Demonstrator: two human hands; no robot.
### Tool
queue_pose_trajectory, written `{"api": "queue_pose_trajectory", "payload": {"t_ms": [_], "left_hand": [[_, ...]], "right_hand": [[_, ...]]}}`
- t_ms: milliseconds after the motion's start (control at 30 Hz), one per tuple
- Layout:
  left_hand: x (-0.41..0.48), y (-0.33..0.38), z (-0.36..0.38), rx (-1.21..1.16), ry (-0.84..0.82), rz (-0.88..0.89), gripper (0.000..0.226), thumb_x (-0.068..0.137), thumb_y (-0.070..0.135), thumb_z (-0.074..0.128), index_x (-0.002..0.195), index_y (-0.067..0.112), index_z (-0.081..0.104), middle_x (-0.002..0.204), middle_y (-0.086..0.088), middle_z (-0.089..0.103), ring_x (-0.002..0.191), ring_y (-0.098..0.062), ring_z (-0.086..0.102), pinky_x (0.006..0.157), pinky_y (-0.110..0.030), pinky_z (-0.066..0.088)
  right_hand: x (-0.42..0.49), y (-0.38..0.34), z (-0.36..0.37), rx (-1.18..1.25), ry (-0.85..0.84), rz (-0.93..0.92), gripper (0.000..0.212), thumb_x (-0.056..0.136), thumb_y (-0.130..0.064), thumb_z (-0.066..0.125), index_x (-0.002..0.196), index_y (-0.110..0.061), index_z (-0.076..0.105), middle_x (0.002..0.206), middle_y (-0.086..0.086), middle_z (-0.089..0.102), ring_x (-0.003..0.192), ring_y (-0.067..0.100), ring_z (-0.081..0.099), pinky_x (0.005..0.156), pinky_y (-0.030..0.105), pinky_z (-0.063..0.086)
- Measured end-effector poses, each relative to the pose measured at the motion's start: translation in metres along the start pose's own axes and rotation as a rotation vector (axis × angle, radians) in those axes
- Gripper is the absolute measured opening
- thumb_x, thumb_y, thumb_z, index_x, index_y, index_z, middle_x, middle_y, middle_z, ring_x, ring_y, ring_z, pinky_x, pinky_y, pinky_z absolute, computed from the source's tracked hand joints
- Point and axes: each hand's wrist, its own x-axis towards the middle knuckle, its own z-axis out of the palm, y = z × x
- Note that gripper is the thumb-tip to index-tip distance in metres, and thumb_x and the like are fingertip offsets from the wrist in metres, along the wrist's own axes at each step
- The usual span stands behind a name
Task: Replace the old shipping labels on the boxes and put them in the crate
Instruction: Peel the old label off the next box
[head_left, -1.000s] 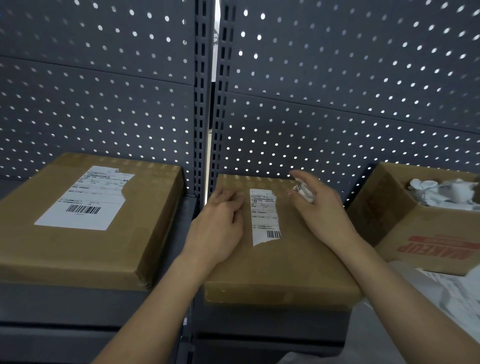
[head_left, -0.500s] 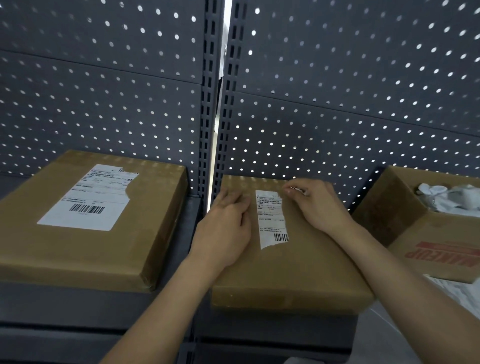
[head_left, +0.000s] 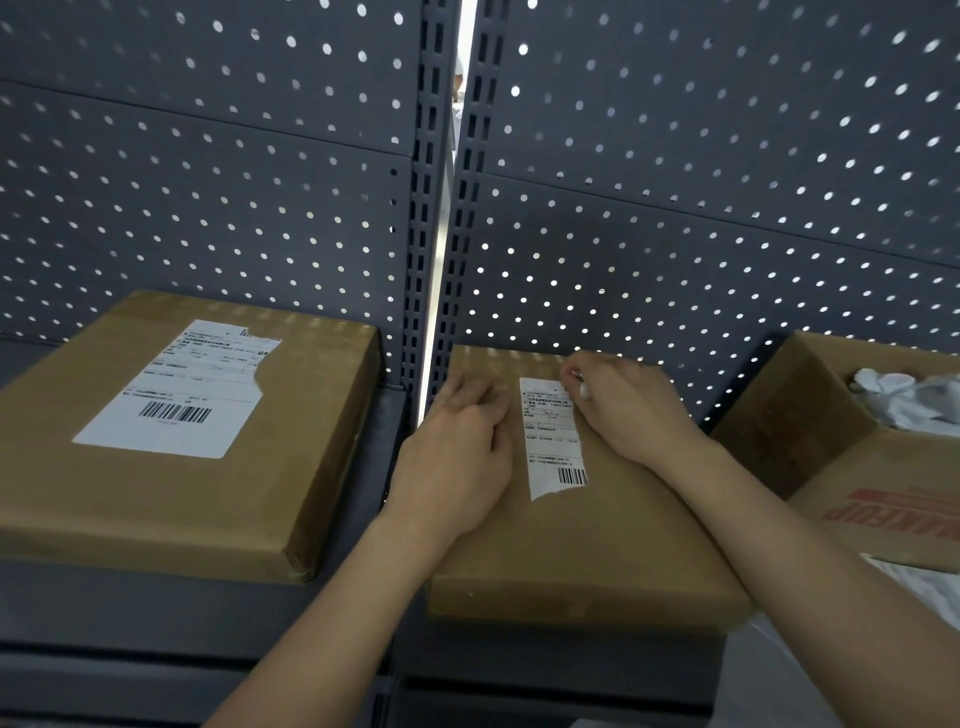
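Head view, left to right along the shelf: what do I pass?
Large flat brown cardboard box with torn white label → left hand → narrow torn white label strip → right hand → open brown cardboard carton with red lettering.

Brown box (head_left: 156, 493), torn label (head_left: 176, 395); 2nd box (head_left: 597, 561), label strip (head_left: 553, 447)

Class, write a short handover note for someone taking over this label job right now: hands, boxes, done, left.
Left hand: flat on the middle box, steadying it.
Right hand: fingers pinch the top corner of its torn label strip.
Left box: old label partly torn.
Done: part of each label torn away.
Left: strip both, apply new labels, crate the boxes; no crate in view.
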Motion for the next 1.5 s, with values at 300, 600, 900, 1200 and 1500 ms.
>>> {"api": "queue_pose_trajectory", "payload": {"t_ms": [300,600,900,1200,1500], "left_hand": [[0.000,-0.002,0.002,-0.010,0.007,-0.003,0.043,0.100,0.025,0.038,0.142,0.025,0.046,0.152,0.015,0.033,0.145,-0.004,0.011,0.106,-0.034,0.036],[0.001,-0.001,0.002,-0.007,0.002,-0.004,0.043,0.100,0.024,0.039,0.142,0.025,0.047,0.152,0.014,0.034,0.146,-0.006,0.011,0.108,-0.034,0.034],[0.000,0.000,0.000,-0.010,-0.004,-0.011,0.043,0.100,0.024,0.038,0.142,0.026,0.047,0.152,0.016,0.033,0.145,-0.004,0.011,0.106,-0.032,0.035],[0.000,0.001,-0.001,-0.011,0.001,-0.011,0.043,0.100,0.024,0.038,0.141,0.025,0.047,0.151,0.016,0.034,0.145,-0.004,0.012,0.106,-0.031,0.034],[-0.001,0.000,-0.001,-0.011,0.002,-0.002,0.043,0.099,0.023,0.038,0.142,0.026,0.046,0.152,0.016,0.033,0.143,-0.002,0.012,0.103,-0.031,0.035]], "right_hand": [[-0.002,-0.010,-0.004,-0.177,-0.023,-0.043,0.011,0.096,-0.017,0.043,0.099,-0.020,0.054,0.094,-0.003,0.062,0.075,0.024,0.063,0.061,0.032,0.047],[-0.005,-0.024,-0.019,-0.293,-0.102,-0.077,0.020,0.100,-0.013,0.036,0.111,-0.013,0.052,0.109,0.002,0.057,0.090,0.024,0.062,0.061,0.030,0.027],[-0.002,-0.007,-0.006,-0.031,-0.039,-0.031,0.013,0.098,-0.022,0.041,0.099,-0.021,0.054,0.098,-0.002,0.063,0.081,0.024,0.063,0.069,0.038,0.050],[-0.005,-0.007,-0.007,0.094,-0.018,0.013,0.016,0.100,-0.027,0.044,0.101,-0.023,0.060,0.093,-0.005,0.063,0.083,0.018,0.058,0.066,0.029,0.032],[0.005,-0.017,-0.008,-0.090,-0.081,0.064,0.016,0.097,-0.024,0.040,0.094,-0.019,0.055,0.092,-0.001,0.065,0.076,0.026,0.064,0.065,0.035,0.049]]}}
